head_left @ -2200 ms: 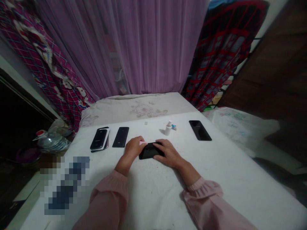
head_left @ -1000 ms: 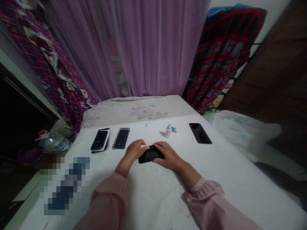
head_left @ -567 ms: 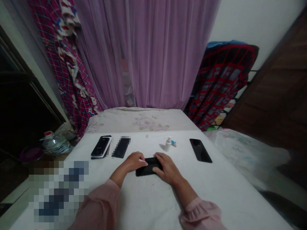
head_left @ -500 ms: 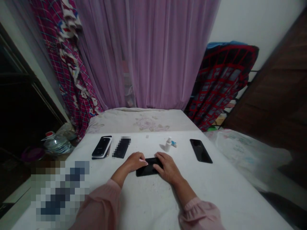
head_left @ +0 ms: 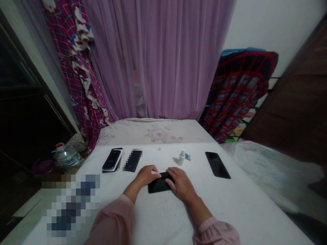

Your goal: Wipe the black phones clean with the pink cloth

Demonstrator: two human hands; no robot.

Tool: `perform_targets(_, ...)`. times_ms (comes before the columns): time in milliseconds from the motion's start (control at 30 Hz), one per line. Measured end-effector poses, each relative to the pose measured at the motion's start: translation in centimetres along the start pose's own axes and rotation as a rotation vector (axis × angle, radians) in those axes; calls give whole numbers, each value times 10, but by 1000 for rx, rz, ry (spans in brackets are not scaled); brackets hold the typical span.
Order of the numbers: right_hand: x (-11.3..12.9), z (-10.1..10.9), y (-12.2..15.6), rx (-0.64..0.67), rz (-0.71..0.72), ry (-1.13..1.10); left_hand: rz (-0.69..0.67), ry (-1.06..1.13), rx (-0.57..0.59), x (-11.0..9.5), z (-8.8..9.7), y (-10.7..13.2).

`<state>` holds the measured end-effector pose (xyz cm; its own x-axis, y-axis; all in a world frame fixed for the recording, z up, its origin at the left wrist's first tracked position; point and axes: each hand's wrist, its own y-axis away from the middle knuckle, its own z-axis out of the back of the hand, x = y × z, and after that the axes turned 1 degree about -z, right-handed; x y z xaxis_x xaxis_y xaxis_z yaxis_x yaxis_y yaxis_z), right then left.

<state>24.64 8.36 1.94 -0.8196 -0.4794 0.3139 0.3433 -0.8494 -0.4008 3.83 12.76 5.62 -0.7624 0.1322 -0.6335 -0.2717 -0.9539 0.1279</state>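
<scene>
Phone (head_left: 158, 186) lies flat on table (head_left: 230, 204); I see left hand (head_left: 146, 174) fingers pinched on pink piece (head_left: 155, 173), right hand (head_left: 182, 184) fingers flat, together, resting on it.

Home bedroom: bed (head_left: 153, 131), curtain (head_left: 163, 58).

A white counter (head_left: 242, 204) is carrying, along its far side from left to right, a stack of phones (head_left: 112, 159), a dark phone (head_left: 132, 160), a tiny white scrap (head_left: 159, 148), a small white bottle (head_left: 181, 158) standing just beside a blue-and-white tube (head_left: 188, 157), and a lone black phone (head_left: 217, 164). Nearer the middle, another phone (head_left: 158, 186) is lying flat, with the left hand (head_left: 147, 174) and the right hand (head_left: 180, 182) resting on it.
</scene>
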Motion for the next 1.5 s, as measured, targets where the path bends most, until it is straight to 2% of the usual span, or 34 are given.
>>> perform_targets(133, -2, -2, 1, -26, 17, 10, -113, 52, 52, 6, 4, 7)
perform_targets(300, 1, -3, 2, -17, -14, 18, -175, 37, 27, 12, 0, 9)
perform_targets(733, 8, 1, 0, 32, -54, 65, -40, -51, -147, 2, -13, 6)
perform_targets(833, 9, 3, -1, 33, -54, 63, -67, -33, -118, 4, -10, 6)
perform_targets(1000, 9, 3, -1, 32, -54, 62, -207, 10, 27, 8, 1, 11)
perform_targets(1100, 8, 1, -1, 29, -51, 61, -248, 5, 48, 9, 4, 13)
perform_targets(1500, 10, 4, 0, 33, -52, 59, -134, -67, -157, 9, -14, 8)
